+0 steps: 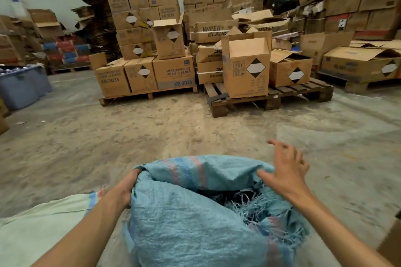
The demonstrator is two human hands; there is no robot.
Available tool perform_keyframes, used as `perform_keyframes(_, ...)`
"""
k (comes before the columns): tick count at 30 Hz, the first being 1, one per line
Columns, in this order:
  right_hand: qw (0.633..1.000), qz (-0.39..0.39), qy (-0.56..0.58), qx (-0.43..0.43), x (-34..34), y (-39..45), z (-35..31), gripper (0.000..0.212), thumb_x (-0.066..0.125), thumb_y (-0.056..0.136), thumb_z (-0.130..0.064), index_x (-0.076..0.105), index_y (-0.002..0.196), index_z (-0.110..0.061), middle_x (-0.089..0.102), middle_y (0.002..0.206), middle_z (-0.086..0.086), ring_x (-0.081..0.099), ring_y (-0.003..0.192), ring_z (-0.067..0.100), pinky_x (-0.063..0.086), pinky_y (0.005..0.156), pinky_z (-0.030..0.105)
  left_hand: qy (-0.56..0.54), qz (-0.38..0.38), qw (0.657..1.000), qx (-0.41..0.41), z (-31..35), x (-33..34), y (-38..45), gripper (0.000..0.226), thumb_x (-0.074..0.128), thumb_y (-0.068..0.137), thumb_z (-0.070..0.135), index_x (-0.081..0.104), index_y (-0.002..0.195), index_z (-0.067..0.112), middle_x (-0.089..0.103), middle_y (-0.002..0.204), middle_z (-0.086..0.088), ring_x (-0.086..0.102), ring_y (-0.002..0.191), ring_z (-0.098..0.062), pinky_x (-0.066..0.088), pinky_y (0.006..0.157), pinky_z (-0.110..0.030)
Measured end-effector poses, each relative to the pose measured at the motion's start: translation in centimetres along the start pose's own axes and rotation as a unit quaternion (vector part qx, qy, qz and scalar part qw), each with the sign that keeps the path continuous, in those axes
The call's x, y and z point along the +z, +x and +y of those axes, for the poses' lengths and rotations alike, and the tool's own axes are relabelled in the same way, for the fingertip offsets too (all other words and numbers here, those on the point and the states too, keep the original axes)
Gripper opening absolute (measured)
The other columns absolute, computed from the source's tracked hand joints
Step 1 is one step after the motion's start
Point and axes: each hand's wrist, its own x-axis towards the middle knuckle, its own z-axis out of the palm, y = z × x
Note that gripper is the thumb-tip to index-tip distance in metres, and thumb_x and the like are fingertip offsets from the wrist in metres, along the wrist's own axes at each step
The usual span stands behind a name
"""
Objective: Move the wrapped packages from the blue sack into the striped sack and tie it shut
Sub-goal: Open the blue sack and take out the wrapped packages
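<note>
While gripped leftward, blue sack [191,223] between hands.

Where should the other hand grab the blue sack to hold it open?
Probably the frayed rim on the right, coming from above. The left hand already grips the sack's left edge, and the right hand hovers open there, where loose cloth bunches up.

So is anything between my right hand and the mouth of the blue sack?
Nothing visible. The right hand hovers open just above the blue sack at its far right rim, by the frayed opening. The left hand grips the rim opposite.
</note>
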Motion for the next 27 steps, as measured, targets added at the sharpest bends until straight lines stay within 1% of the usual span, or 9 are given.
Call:
perform_keyframes(3, 0.970, -0.123, 0.117, -0.171, 2.0, -2.2, -4.0, 0.017, 0.055, 0.092, -0.015, 0.059, 0.104, -0.025, 0.061, 0.090, -0.012, 0.054, 0.067, -0.001, 0.051, 0.065, 0.021, 0.047, 0.025, 0.997, 0.051, -0.6, -0.2, 1.3, 0.046, 0.056, 0.094, 0.042, 0.063, 0.122, 0.006, 0.066, 0.116, -0.026, 0.064, 0.106, -0.041, 0.053, 0.090, -0.055)
perform_keyframes(5, 0.943, -0.252, 0.062, -0.208, 3.9, -2.5, -5.3, 0.027, 0.044, 0.094, -0.011, 0.068, 0.102, -0.021, 0.065, 0.080, -0.014, 0.053, 0.054, -0.002, 0.041, 0.053, 0.019, 0.127, 0.115, 0.978, 0.119, -0.7, 0.1, 0.8, 0.041, 0.063, 0.087, 0.039, 0.062, 0.107, 0.003, 0.068, 0.099, -0.023, 0.066, 0.086, -0.035, 0.055, 0.078, -0.047)
perform_keyframes(9, 0.906, -0.375, -0.052, -0.189, 8.8, 0.6, -4.1, 0.045, 0.041, 0.092, -0.012, 0.047, 0.137, -0.019, 0.060, 0.129, 0.005, 0.059, 0.100, 0.016, 0.047, 0.074, 0.028, 0.325, 0.227, 0.889, 0.230, -1.0, 0.6, -2.9, 0.053, 0.071, 0.079, 0.026, 0.041, 0.120, 0.010, 0.057, 0.110, -0.018, 0.057, 0.094, -0.032, 0.050, 0.084, -0.046)
perform_keyframes(12, 0.936, -0.312, -0.040, -0.160, 11.1, 3.4, -3.5, 0.053, 0.047, 0.091, -0.023, 0.038, 0.144, -0.018, 0.053, 0.140, 0.008, 0.054, 0.121, 0.028, 0.049, 0.096, 0.043, 0.462, 0.232, 0.716, 0.469, -3.3, 2.8, -6.9, 0.067, 0.069, 0.071, 0.016, 0.039, 0.131, 0.026, 0.042, 0.122, -0.002, 0.043, 0.110, -0.020, 0.041, 0.094, -0.038)
perform_keyframes(14, 0.937, -0.309, -0.016, -0.159, 12.1, 5.2, -4.0, 0.062, 0.055, 0.092, -0.028, 0.034, 0.149, -0.015, 0.048, 0.146, 0.009, 0.050, 0.128, 0.028, 0.045, 0.103, 0.041, 0.561, 0.087, 0.588, 0.576, -6.1, 5.3, -8.9, 0.059, 0.061, 0.080, 0.030, 0.041, 0.135, 0.035, 0.041, 0.133, 0.008, 0.038, 0.126, -0.011, 0.032, 0.109, -0.035)
perform_keyframes(16, 0.935, -0.322, 0.018, -0.150, 12.8, 6.6, -4.4, 0.068, 0.059, 0.092, -0.030, 0.032, 0.152, -0.013, 0.039, 0.152, 0.010, 0.041, 0.137, 0.028, 0.037, 0.111, 0.039, 0.724, -0.032, 0.475, 0.499, -8.8, 6.6, -8.7, 0.048, 0.042, 0.094, 0.051, 0.045, 0.139, 0.034, 0.049, 0.141, 0.006, 0.035, 0.139, -0.014, 0.011, 0.120, -0.042)
perform_keyframes(18, 0.953, -0.271, 0.046, -0.130, 13.0, 8.0, -4.3, 0.068, 0.059, 0.092, -0.035, 0.033, 0.152, -0.016, 0.033, 0.156, 0.009, 0.036, 0.141, 0.031, 0.031, 0.115, 0.041, 0.839, -0.131, 0.437, 0.297, -10.1, 7.0, -7.7, 0.059, 0.023, 0.100, 0.057, 0.055, 0.133, 0.020, 0.054, 0.139, -0.006, 0.034, 0.141, -0.022, -0.002, 0.122, -0.045)
perform_keyframes(23, 0.960, -0.254, 0.033, -0.116, 12.4, 9.1, -3.3, 0.069, 0.061, 0.092, -0.036, 0.032, 0.152, -0.016, 0.037, 0.153, 0.010, 0.036, 0.140, 0.033, 0.030, 0.115, 0.042, 0.821, -0.160, 0.480, 0.266, -10.0, 6.7, -7.7, 0.037, 0.041, 0.096, 0.042, 0.064, 0.104, 0.014, 0.066, 0.108, -0.012, 0.059, 0.107, -0.031, 0.042, 0.099, -0.040)
perform_keyframes(27, 0.951, -0.235, -0.027, -0.201, 11.4, 5.3, -3.4, 0.024, 0.059, 0.090, -0.039, 0.059, 0.109, -0.025, 0.068, 0.100, -0.005, 0.064, 0.092, 0.017, 0.053, 0.079, 0.036, 0.713, -0.111, 0.607, 0.332, -7.8, 6.9, -6.2, 0.034, 0.052, 0.091, 0.037, 0.058, 0.123, 0.026, 0.069, 0.115, -0.003, 0.062, 0.107, -0.023, 0.049, 0.085, -0.030)
